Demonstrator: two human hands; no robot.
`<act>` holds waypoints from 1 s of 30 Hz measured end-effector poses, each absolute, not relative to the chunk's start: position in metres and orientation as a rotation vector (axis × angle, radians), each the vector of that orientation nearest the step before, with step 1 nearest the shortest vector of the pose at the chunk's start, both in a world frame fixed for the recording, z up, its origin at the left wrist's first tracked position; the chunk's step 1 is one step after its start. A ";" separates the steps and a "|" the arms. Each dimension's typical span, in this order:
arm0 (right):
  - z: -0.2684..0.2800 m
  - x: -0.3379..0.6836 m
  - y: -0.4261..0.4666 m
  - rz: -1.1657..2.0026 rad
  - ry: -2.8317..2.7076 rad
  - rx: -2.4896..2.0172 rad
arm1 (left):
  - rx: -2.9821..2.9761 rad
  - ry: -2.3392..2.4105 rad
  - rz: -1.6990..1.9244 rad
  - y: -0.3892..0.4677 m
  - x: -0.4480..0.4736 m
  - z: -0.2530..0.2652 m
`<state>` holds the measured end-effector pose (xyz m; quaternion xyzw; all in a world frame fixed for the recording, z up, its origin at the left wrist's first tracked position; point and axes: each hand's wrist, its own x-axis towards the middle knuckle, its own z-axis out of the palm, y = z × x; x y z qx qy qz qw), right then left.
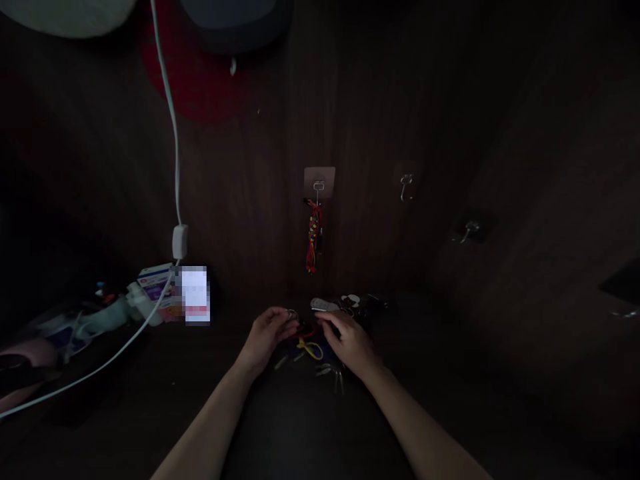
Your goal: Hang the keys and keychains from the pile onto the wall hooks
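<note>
My left hand [271, 335] is closed in a pinch on a metal key ring [292, 314]. Facing it, my right hand [349, 340] has its thumb and fingers drawn together near a silver key fob [324, 305]; what sits between the fingertips is too dark to make out. A yellow cord loop [311, 348] and a bit of red cord lie between the hands. Several keys [338, 380] rest on the dark surface just below, some by my right wrist and others under my left fingers. Behind my right hand are a white round tag [351, 300] and dark small items.
Bundled red beaded cords [312, 237] hang from a wall hook [319, 187]. More hooks, such as this metal one [406, 188], are to the right. At left, a white cable [173, 127] with an inline switch [180, 241] crosses boxes [156, 283] and a bottle [143, 303].
</note>
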<state>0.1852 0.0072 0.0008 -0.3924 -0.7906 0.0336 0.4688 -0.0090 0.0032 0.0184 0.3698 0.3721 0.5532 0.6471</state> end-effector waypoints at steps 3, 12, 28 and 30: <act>0.003 0.184 0.004 0.132 -1.946 -0.974 | 0.775 0.777 1.229 0.002 -0.010 0.020; 0.003 0.174 0.001 0.384 -1.962 -1.021 | 0.790 0.729 1.197 -0.001 -0.006 0.027; 0.008 0.178 0.005 0.796 -1.646 -1.013 | 0.897 1.029 1.422 0.015 -0.024 0.009; 0.009 0.179 0.006 0.941 -1.510 -0.949 | 0.895 1.057 1.410 0.018 -0.025 0.006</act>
